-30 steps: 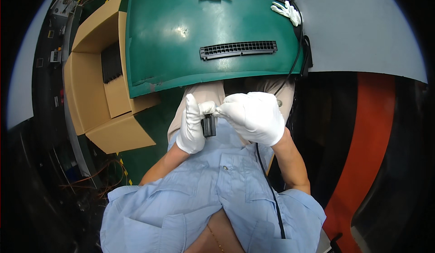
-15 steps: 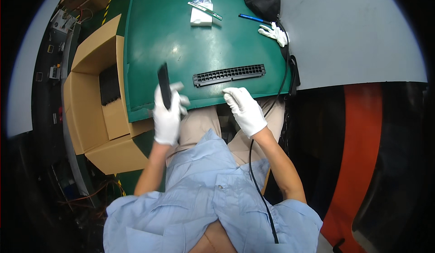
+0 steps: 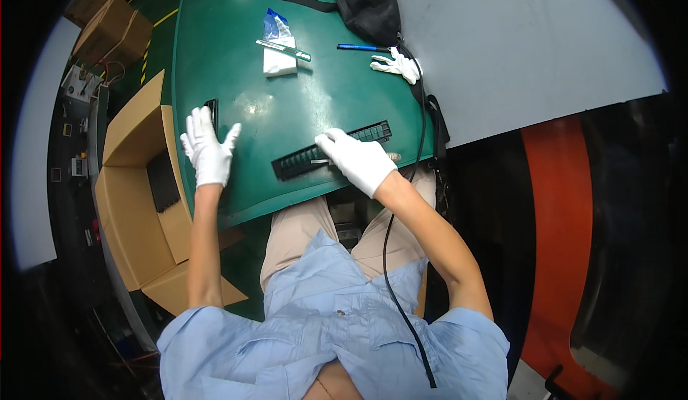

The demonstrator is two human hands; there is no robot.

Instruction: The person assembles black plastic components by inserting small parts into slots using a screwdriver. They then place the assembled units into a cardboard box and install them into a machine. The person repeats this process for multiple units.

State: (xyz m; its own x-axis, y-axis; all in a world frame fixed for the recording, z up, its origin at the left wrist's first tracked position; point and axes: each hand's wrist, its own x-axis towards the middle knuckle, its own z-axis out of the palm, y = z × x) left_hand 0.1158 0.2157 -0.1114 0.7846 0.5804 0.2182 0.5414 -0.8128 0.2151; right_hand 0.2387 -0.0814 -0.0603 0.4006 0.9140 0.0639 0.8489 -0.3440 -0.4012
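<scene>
While spread across the frame's upper centre, green tabletop (image 3: 236, 56); cardboard box (image 3: 132, 185) at left; black slotted strip (image 3: 331, 150) mid-frame, pressed under right hand (image 3: 358, 160); left hand (image 3: 208, 149), fingers spread, touching small black part (image 3: 211, 107).

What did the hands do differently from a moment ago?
The left hand carried the small black part out to the table's left edge and let it go; its fingers are now spread. The right hand moved onto the long black slotted strip. The spare glove, pen and cardboard box stayed put.
</scene>
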